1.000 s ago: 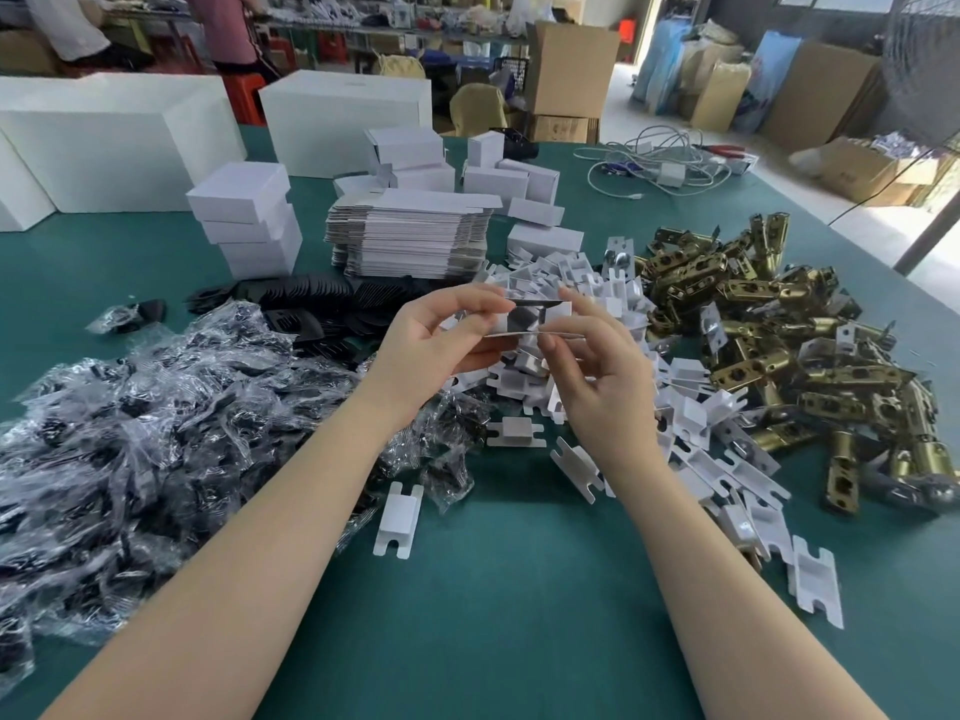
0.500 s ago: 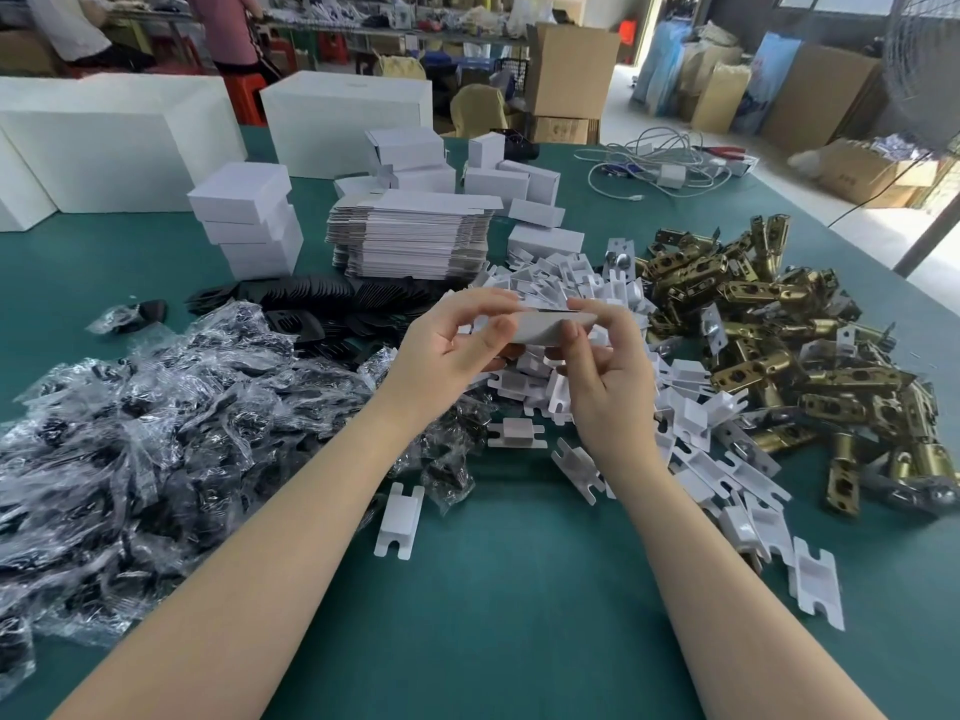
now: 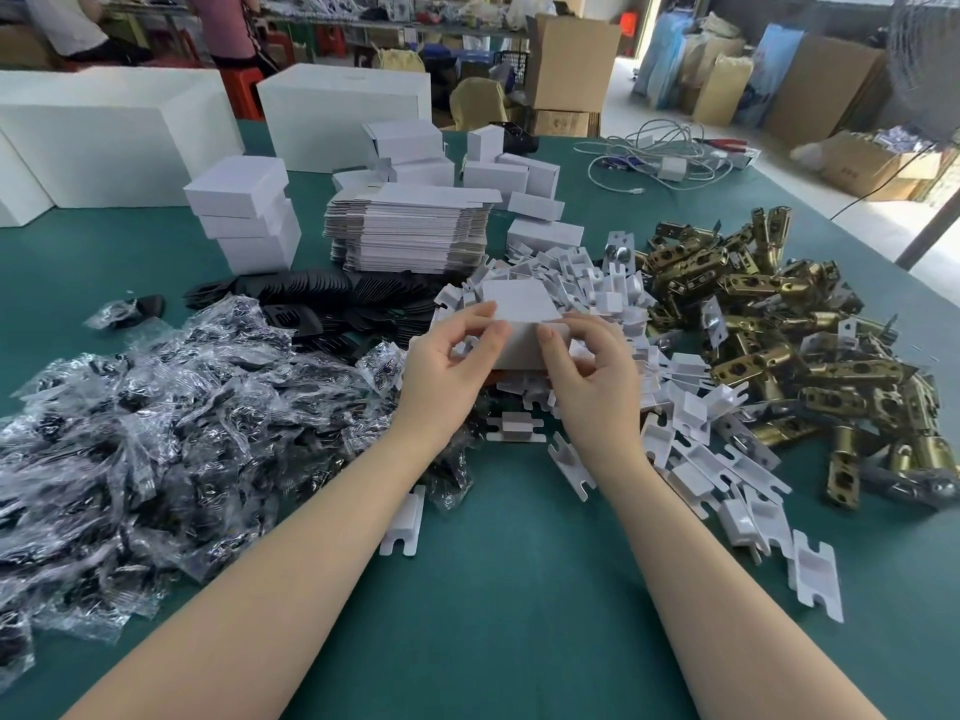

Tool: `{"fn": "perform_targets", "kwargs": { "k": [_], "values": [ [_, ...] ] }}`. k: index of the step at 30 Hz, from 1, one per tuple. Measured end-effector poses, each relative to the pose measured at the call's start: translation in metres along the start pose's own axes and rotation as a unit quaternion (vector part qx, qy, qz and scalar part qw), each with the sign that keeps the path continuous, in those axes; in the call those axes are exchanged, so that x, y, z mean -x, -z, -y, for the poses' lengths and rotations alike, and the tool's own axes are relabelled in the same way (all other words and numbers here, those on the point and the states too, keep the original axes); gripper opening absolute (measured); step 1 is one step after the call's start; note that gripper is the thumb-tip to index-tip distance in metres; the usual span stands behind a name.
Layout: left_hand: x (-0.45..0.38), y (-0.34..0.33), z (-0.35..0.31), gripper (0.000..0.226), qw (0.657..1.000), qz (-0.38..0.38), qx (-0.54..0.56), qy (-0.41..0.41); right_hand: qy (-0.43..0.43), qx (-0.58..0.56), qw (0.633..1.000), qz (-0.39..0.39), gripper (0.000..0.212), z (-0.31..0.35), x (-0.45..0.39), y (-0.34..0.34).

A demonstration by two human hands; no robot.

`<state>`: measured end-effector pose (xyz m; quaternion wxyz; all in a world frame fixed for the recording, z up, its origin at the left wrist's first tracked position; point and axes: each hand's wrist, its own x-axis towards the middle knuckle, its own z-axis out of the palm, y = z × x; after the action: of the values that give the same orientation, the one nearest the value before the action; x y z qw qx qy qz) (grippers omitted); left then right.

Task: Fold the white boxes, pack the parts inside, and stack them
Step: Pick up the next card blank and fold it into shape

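A small white box point(image 3: 522, 324) is held up between both hands above the pile of white inserts point(image 3: 670, 397) on the table point(image 3: 493, 589). It is pinched by the left hand point(image 3: 447, 371) and the right hand point(image 3: 597, 376), fingers point(image 3: 498, 332) pressed to its sides. The folding step appears in hand, with one flap raised. Next, that flap seems due for tucking before a brass latch point(image 3: 769, 283) is packed.

Green table point(image 3: 519, 615) underneath it all. Far end, a tangle of white cables point(image 3: 660, 158) sprawls near the edge. Beyond, brown cartons point(image 3: 571, 65) stand stacked on the floor, a fan point(image 3: 924, 59) at upper right.
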<state>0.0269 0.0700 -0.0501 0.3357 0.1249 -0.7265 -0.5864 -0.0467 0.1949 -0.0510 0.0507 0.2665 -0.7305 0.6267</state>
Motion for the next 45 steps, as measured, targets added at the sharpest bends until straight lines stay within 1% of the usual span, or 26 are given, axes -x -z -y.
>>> {"fn": "perform_targets", "kwargs": {
  "k": [2,4,8,10,13,16,21,24,30,34,38,45],
  "values": [
    [0.000,0.000,0.002,0.009,1.000,0.004,0.011,0.027,-0.044,-0.022,0.999,0.000,0.011,0.002,0.001,-0.001],
    [0.001,0.000,0.003,0.010,0.999,0.014,0.006,0.040,-0.076,-0.052,0.996,-0.008,0.012,0.002,0.001,0.000],
    [0.001,-0.001,0.006,0.008,0.999,0.021,0.008,0.033,-0.089,-0.079,0.993,-0.012,0.001,0.001,0.001,0.001],
    [0.000,0.000,0.009,0.014,0.999,0.022,0.014,0.031,-0.093,-0.086,0.992,-0.008,0.006,0.000,0.001,0.000],
    [0.000,0.000,0.011,0.019,0.999,0.041,0.004,0.033,-0.106,-0.085,0.991,-0.003,0.013,-0.001,0.001,0.000],
    [0.000,0.000,0.011,0.023,0.998,0.056,-0.002,0.027,-0.101,-0.084,0.991,0.014,0.025,-0.001,0.002,-0.001],
    [0.001,0.000,0.009,0.030,0.998,0.053,0.000,0.017,-0.105,-0.100,0.989,0.028,0.026,-0.002,0.003,0.000],
    [0.002,0.000,0.008,0.028,0.998,0.058,0.026,0.016,-0.112,-0.124,0.986,0.026,0.028,0.000,0.003,0.001],
    [0.001,0.001,0.009,0.037,0.994,0.076,0.069,0.039,-0.108,-0.175,0.976,0.069,0.038,-0.002,0.000,0.004],
    [0.001,0.003,0.008,0.043,0.993,0.088,0.075,0.031,-0.102,-0.204,0.970,0.087,0.044,-0.004,-0.002,0.005],
    [0.001,0.005,0.007,0.050,0.990,0.096,0.091,0.041,-0.108,-0.245,0.957,0.111,0.049,-0.006,-0.002,0.007],
    [0.002,0.005,0.004,0.051,0.984,0.094,0.134,0.064,-0.108,-0.265,0.948,0.140,0.055,-0.009,-0.005,0.008]
  ]
}}
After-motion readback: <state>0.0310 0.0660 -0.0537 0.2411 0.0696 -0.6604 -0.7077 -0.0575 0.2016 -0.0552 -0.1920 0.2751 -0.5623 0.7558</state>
